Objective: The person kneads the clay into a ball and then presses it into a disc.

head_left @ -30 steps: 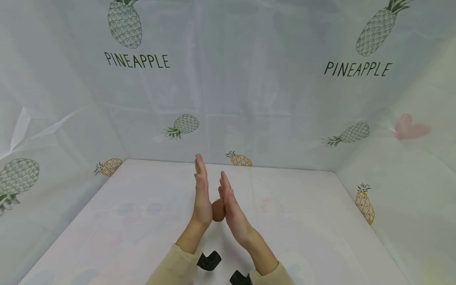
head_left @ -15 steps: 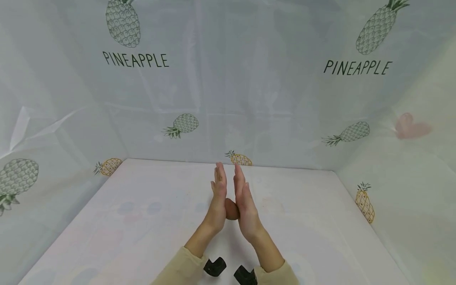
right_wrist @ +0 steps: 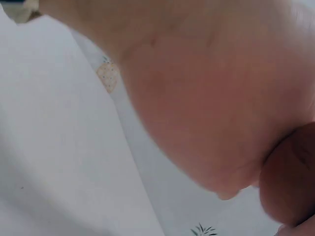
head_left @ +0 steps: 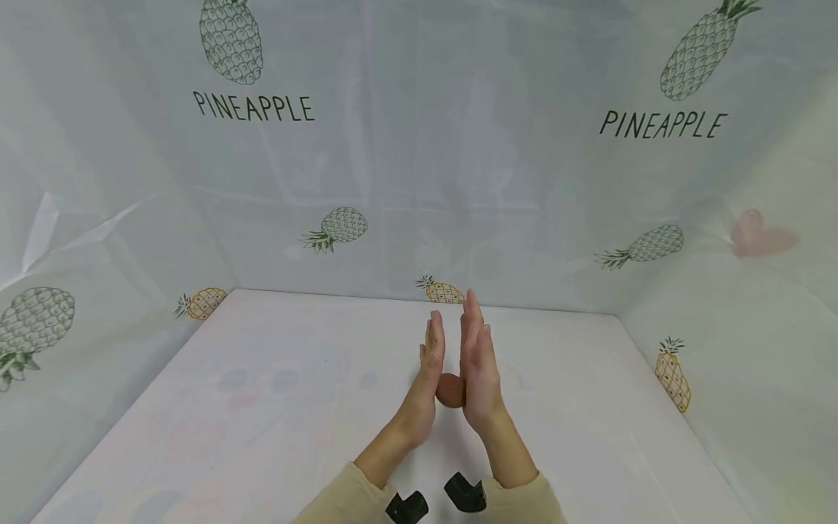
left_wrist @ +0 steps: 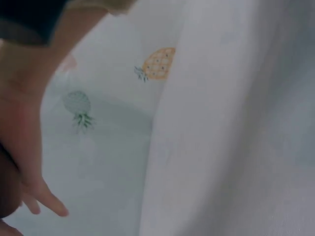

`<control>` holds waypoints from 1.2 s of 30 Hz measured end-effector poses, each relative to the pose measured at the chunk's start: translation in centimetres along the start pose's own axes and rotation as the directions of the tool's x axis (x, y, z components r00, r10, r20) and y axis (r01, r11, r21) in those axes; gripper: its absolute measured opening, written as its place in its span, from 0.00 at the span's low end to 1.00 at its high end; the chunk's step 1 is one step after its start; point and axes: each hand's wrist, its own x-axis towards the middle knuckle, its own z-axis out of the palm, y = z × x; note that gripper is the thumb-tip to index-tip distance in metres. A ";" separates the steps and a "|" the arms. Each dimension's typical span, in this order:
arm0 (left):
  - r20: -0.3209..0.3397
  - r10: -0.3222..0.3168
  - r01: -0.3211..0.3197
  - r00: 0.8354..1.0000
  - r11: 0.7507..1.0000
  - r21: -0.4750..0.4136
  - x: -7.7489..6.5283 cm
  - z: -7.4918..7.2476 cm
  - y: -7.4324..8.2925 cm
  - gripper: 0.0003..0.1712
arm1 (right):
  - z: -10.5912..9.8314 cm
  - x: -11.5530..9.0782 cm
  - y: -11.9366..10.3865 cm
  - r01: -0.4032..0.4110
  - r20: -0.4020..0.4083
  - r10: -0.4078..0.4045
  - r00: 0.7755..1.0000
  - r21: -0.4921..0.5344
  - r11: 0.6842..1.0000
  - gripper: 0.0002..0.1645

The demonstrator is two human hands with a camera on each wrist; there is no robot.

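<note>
A reddish-brown ball that looks like modelling clay (head_left: pixel 450 391) sits between two flat palms over the middle of the table. My left hand (head_left: pixel 422 397) presses it from the left with straight fingers pointing away and up. From the other side my right hand (head_left: pixel 481 378) lies against it, fingers also straight and reaching a little farther forward. The right wrist view has the ball (right_wrist: pixel 290 179) large at the lower right, a crease on its surface, touching the palm. Only a dark edge of the ball (left_wrist: pixel 7 189) shows in the left wrist view, at its left border.
A white table (head_left: pixel 275 407) spreads beneath both hands. Pale sheeting printed with pineapples (head_left: pixel 419 145) rises behind it and at both sides. Black angular pieces (head_left: pixel 407 507) sit at the cuffs of the beige sleeves (head_left: pixel 347 498).
Both hands and the ball have shifted right. The left hand has slid back against the right one, whose fingertips now reach farther forward; the ball has turned between the palms.
</note>
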 end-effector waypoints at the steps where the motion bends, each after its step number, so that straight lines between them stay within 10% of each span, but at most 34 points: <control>1: 0.003 -0.006 0.006 1.000 1.000 -0.025 0.0 0.0 0.2 0.35 | 0.0 0.0 0.1 0.001 -0.001 -0.001 1.000 0.006 1.000 0.40; 16: -0.126 0.098 -0.110 0.987 0.989 -0.094 0.3 -1.6 1.5 0.41 | 2.1 -0.8 1.4 -0.076 0.212 0.063 0.975 0.054 0.996 0.40; 36: -0.213 0.030 -0.023 0.977 0.999 0.037 0.9 -2.7 -0.3 0.43 | 3.0 -0.9 0.2 -0.029 0.173 0.026 0.985 0.011 1.000 0.42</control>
